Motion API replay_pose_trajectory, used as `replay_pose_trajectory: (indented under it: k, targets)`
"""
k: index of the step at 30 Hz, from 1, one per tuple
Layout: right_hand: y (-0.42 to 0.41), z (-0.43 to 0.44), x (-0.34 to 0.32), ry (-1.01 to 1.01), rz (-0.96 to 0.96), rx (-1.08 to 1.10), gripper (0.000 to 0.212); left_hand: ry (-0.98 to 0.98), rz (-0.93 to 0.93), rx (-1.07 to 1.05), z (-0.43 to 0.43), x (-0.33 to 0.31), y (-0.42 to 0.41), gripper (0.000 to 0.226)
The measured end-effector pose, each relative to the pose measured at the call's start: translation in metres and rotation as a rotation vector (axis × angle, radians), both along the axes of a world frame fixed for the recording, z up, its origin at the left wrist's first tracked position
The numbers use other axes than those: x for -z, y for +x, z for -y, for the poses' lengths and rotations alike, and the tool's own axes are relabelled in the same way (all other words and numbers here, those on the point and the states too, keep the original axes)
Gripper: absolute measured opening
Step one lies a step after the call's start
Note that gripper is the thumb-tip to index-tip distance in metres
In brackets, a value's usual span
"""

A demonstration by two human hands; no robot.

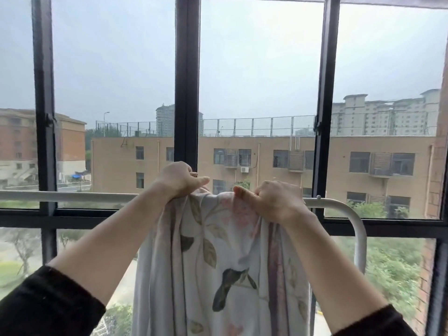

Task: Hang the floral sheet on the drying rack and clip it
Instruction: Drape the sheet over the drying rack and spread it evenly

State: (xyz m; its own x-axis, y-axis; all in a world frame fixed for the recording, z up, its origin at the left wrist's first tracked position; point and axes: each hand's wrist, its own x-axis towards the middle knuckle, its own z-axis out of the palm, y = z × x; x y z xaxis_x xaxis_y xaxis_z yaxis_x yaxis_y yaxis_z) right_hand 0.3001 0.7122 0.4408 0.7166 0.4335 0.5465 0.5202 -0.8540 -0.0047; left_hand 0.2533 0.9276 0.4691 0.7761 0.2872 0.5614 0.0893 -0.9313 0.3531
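**Both hands hold the floral sheet at the rack's top rail**

The floral sheet point(218, 263) hangs in the lower centre of the frame, pale with green leaves, pink blooms and mauve stripes down its folds. Its top is bunched together at the height of the white top rail of the drying rack point(72, 196), which runs across the frame from the left edge and bends downward at the right. The stretch of rail behind the cloth and the hands is hidden, so I cannot tell whether the sheet already lies over it.

The left hand point(180, 180), just left of centre, has its fingers curled tight over the gathered top edge, thumb stretched out to the right. The right hand point(269, 202), just beside it and a little lower, grips the cloth in a closed fist with its thumb pointing left. A short span of fabric sags between the two hands. Both forearms are bare, with black sleeves point(48, 304) at the bottom corners.

A small white peg point(318, 197) stands on the rail right of the right hand. Behind the rack is a dark-framed window point(186, 81), with tan buildings point(266, 151) and grey sky beyond
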Motion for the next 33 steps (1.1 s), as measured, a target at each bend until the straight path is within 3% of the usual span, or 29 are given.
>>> replay_pose_trajectory:
  k: [4, 6, 8, 13, 18, 28, 30, 33]
  targets:
    - [0.004, 0.001, 0.009, 0.159, 0.040, 0.011, 0.081, -0.233, 0.531, 0.098, -0.001, 0.014, -0.019, 0.045]
    - [0.002, 0.001, 0.009, 0.171, 0.036, 0.007, 0.081, -0.320, 0.637, 0.112, -0.004, 0.017, -0.033, 0.025]
    - [0.001, -0.001, 0.009, 0.177, 0.056, 0.008, 0.080, -0.334, 0.658, 0.109, -0.007, 0.022, -0.046, 0.019]
    - [0.003, -0.003, 0.007, 0.114, 0.092, 0.033, 0.081, -0.304, 0.603, 0.122, -0.019, 0.062, -0.082, 0.039]
    - [0.008, -0.001, 0.008, 0.098, 0.098, 0.031, 0.080, -0.510, 0.459, 0.055, -0.032, 0.117, -0.091, 0.075]
    - [0.012, -0.002, 0.009, 0.116, 0.118, 0.033, 0.082, -0.638, 0.086, 0.225, -0.015, 0.186, -0.075, 0.057]
    - [0.012, -0.001, 0.009, 0.128, 0.120, 0.033, 0.081, -0.642, 0.084, 0.204, -0.017, 0.194, -0.071, 0.054]
    - [0.012, 0.000, 0.010, 0.127, 0.119, 0.042, 0.082, -0.721, 0.146, 0.245, -0.018, 0.188, -0.074, 0.067]
